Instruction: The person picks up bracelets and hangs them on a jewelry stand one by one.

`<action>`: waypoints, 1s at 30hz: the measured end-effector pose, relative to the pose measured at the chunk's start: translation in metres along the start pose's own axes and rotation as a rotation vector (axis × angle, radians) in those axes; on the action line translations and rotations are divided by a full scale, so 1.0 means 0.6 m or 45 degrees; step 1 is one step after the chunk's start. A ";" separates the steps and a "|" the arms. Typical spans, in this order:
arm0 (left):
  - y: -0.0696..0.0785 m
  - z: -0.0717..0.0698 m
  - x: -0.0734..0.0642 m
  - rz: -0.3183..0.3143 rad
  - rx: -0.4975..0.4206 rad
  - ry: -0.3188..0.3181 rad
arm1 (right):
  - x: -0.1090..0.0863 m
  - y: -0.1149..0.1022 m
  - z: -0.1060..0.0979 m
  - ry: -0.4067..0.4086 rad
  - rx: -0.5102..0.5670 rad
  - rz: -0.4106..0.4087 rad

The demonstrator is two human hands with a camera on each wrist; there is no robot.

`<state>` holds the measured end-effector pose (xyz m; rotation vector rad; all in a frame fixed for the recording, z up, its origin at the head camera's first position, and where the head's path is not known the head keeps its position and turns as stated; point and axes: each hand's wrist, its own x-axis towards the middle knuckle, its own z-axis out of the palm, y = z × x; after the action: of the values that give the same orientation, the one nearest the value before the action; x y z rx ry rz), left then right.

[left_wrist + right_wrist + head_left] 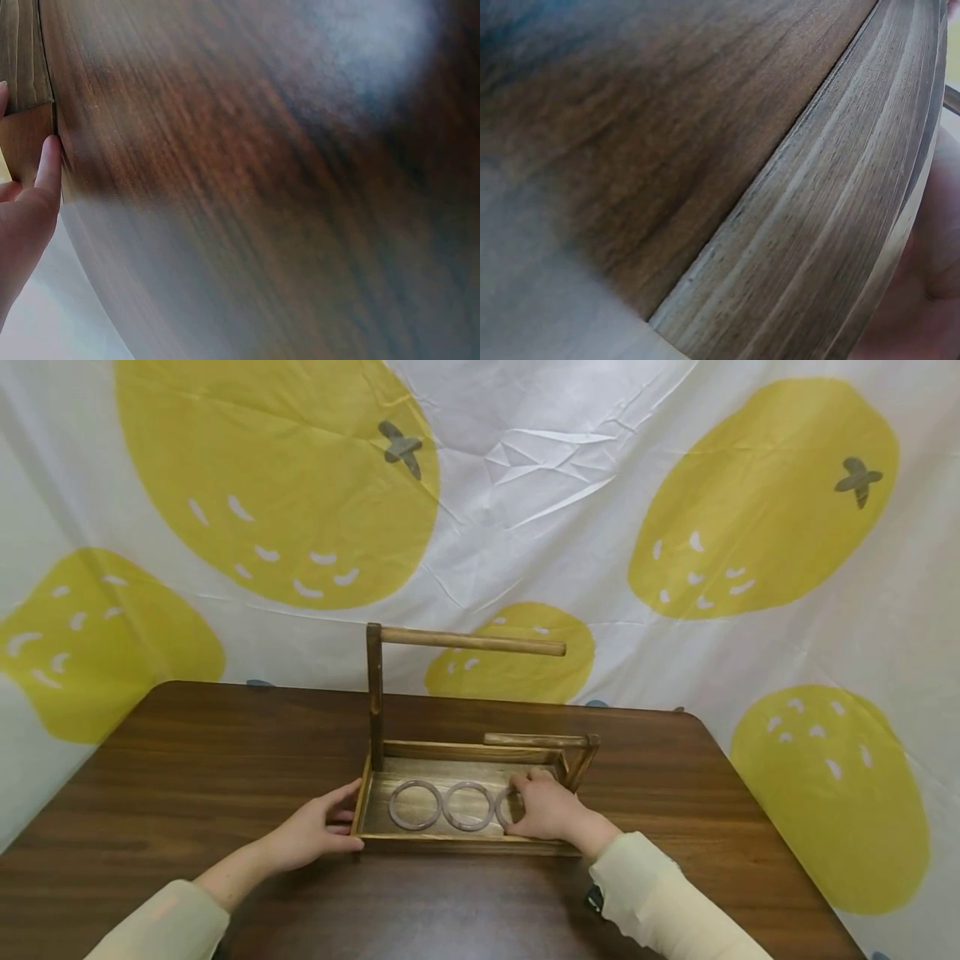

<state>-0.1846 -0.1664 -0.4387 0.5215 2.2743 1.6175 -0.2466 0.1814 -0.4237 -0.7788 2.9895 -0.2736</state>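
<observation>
A shallow wooden tray [480, 842] stands on the table with pale purple-grey bangles lying in a row inside it. The left bangle [392, 814] and the middle bangle [446, 814] lie flat side by side. My right hand [551, 810] reaches over the front wall and holds the right bangle [498, 811] between thumb and fingers, covering much of it. At the tray's left end, my left hand [307, 835] rests its fingers against the end wall, thumb at the front corner. In the left wrist view, a straight digit of the left hand [30, 225] touches that corner.
A tall wooden post [375, 693] at the tray's left end carries a horizontal rod [472, 641]. A lower rod [532, 740] extends from a short post [582, 764] on the right. Behind the brown table [225, 735] hangs a lemon-print cloth [525, 552].
</observation>
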 end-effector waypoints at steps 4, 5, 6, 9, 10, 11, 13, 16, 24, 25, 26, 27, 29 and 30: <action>-0.001 0.000 0.000 0.001 0.001 -0.003 | -0.003 -0.007 -0.005 -0.019 0.002 0.040; -0.001 0.000 0.000 0.001 -0.001 -0.003 | -0.003 -0.008 -0.005 -0.019 -0.003 0.048; -0.001 0.000 0.000 0.000 -0.002 -0.005 | -0.004 -0.008 -0.005 -0.020 -0.009 0.054; 0.000 0.000 0.000 -0.003 -0.007 -0.001 | -0.005 -0.009 -0.006 -0.010 -0.006 0.071; 0.001 0.000 0.000 -0.004 -0.006 0.000 | -0.005 -0.009 -0.006 -0.006 0.000 0.075; 0.002 0.000 -0.001 -0.006 -0.007 0.001 | -0.005 -0.009 -0.007 -0.002 0.007 0.078; 0.002 0.000 0.000 -0.006 -0.002 0.003 | -0.006 -0.009 -0.007 0.007 0.024 0.081; 0.001 -0.001 0.000 -0.005 0.001 0.004 | -0.006 -0.009 -0.010 0.011 0.053 0.076; -0.002 -0.004 -0.002 -0.001 -0.005 0.008 | -0.013 -0.013 -0.023 0.006 0.118 0.068; -0.003 -0.004 -0.002 0.004 0.001 0.010 | -0.015 -0.014 -0.025 0.009 0.126 0.064; -0.004 -0.004 -0.001 0.007 0.003 0.013 | -0.017 -0.014 -0.027 0.012 0.135 0.060; -0.004 -0.004 -0.001 0.010 0.006 0.014 | -0.019 -0.014 -0.029 0.019 0.138 0.059; -0.003 -0.003 0.000 0.021 0.006 0.013 | -0.024 -0.013 -0.031 0.034 0.132 0.048; -0.003 -0.002 0.000 0.026 0.008 0.013 | -0.026 -0.012 -0.031 0.039 0.128 0.044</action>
<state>-0.1853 -0.1681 -0.4400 0.5405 2.2892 1.6266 -0.2311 0.1859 -0.4040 -0.7190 2.9870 -0.4341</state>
